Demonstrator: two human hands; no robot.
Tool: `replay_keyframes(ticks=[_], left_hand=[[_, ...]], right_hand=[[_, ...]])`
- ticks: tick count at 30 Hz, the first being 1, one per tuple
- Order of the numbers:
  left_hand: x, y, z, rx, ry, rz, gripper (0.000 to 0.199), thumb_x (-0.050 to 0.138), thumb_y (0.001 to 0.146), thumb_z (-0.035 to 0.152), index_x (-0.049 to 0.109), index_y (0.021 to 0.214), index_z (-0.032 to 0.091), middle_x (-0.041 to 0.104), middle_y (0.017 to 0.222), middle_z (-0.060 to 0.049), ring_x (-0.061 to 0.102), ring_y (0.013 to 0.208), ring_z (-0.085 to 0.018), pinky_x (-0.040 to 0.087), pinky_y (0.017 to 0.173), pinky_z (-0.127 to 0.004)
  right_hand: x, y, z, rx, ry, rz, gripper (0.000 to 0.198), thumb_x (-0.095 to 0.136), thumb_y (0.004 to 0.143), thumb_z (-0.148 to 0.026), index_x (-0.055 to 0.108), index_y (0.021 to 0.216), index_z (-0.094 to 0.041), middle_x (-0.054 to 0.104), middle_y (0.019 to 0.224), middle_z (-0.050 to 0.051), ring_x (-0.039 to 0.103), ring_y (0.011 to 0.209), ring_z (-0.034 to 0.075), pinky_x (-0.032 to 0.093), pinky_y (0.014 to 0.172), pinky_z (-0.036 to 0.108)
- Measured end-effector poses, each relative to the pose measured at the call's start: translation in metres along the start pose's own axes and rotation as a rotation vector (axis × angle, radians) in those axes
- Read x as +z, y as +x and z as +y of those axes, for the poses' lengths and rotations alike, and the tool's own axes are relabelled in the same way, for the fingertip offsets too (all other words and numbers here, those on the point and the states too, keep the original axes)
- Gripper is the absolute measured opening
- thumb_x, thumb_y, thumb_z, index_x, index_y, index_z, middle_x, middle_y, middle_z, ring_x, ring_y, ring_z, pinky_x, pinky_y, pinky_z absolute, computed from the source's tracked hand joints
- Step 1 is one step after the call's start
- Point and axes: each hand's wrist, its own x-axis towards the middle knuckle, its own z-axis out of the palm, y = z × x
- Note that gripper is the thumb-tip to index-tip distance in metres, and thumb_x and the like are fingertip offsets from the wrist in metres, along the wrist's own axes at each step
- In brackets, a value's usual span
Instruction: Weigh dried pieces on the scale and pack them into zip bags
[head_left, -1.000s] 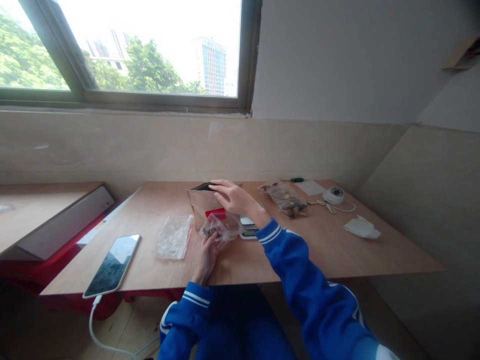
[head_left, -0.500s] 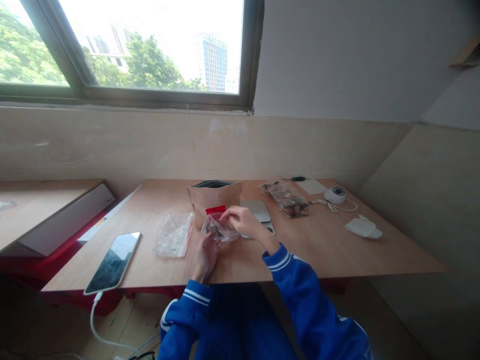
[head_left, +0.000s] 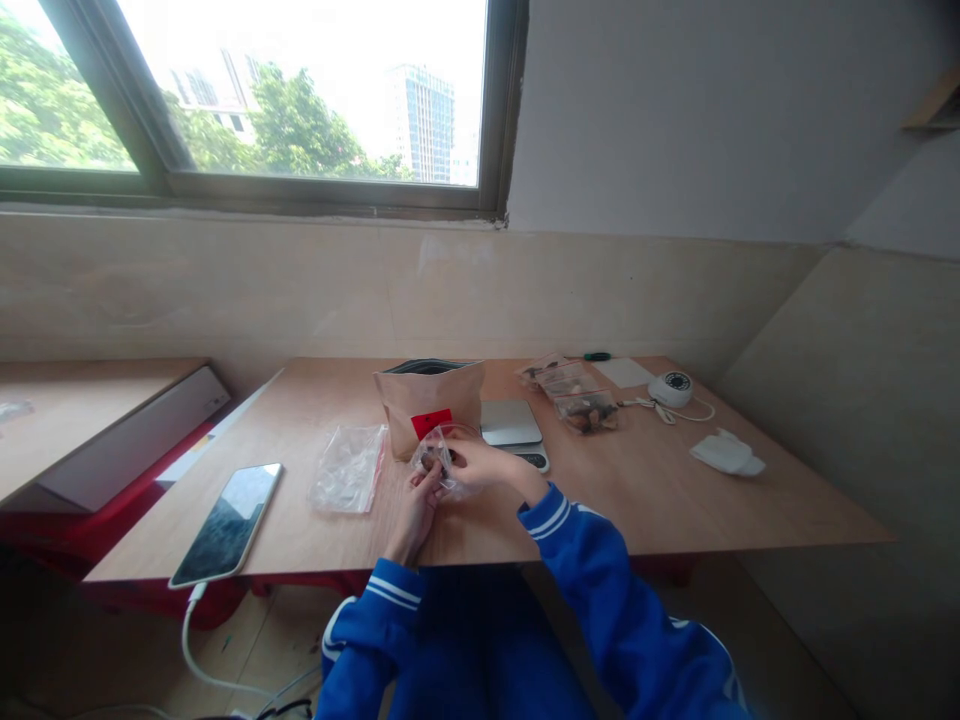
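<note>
Near the front middle of the table, my left hand [head_left: 420, 500] is closed on a clear plastic zip bag [head_left: 436, 447] that has small dark pieces in it. My right hand [head_left: 471, 462] grips the right side of the same bag; its fingertips are partly hidden, so I cannot tell whether they reach inside. Just behind stands a brown paper pouch [head_left: 397, 405] with its top gaping and a red label [head_left: 432, 423] on its front. To the right of the pouch lies a kitchen scale [head_left: 513, 424] with a silver plate, its front partly behind my right hand.
Flat clear zip bags [head_left: 346, 470] lie left of my hands, and a phone [head_left: 226, 525] on a cable sits at the front left edge. Filled zip bags [head_left: 581, 398], a white dome camera [head_left: 670, 389], a white crumpled cloth or tissue [head_left: 726, 455] and a green-handled tool [head_left: 597, 357] are to the right.
My right hand has come down and in from above the bag to its right side. The bag is bunched more upright between both hands. Other things have stayed in place.
</note>
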Motion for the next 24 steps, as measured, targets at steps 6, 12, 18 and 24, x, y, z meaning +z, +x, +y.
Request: replay_keyframes(ticks=[6,12,18,24], left_hand=[[0.004,-0.003,0.006,0.004,-0.095,0.015,0.031,0.064,0.08,0.033,0.067,0.106,0.016,0.071,0.105,-0.01,0.067,0.094,-0.022,0.054,0.079,-0.031],[0.005,-0.002,0.004,-0.018,-0.03,0.013,0.028,0.066,0.079,0.03,0.068,0.103,0.015,0.072,0.102,-0.01,0.068,0.089,-0.019,0.054,0.075,-0.028],[-0.001,-0.003,0.0,-0.073,0.023,-0.047,0.025,0.069,0.077,0.029,0.069,0.096,0.014,0.072,0.094,-0.01,0.068,0.079,-0.018,0.054,0.067,-0.025],[0.0,-0.002,0.001,-0.065,-0.022,-0.062,0.028,0.066,0.079,0.031,0.068,0.102,0.015,0.072,0.094,-0.009,0.069,0.08,-0.02,0.055,0.07,-0.028]], right_hand=[[-0.008,-0.005,-0.004,-0.021,0.202,0.01,0.029,0.052,0.077,-0.004,0.062,0.101,-0.017,0.067,0.103,0.005,0.061,0.089,0.017,0.049,0.078,0.027],[-0.005,-0.01,0.008,0.024,0.351,-0.013,0.024,0.06,0.076,-0.007,0.059,0.099,-0.015,0.063,0.098,0.005,0.061,0.085,0.016,0.049,0.072,0.025],[-0.009,-0.01,0.009,-0.059,0.267,-0.076,0.041,0.065,0.074,-0.004,0.065,0.112,-0.018,0.063,0.119,0.007,0.058,0.108,0.02,0.044,0.092,0.03],[-0.007,-0.013,0.009,0.023,0.233,-0.038,0.045,0.057,0.075,0.001,0.068,0.112,-0.02,0.069,0.111,0.005,0.062,0.099,0.02,0.046,0.087,0.031]])
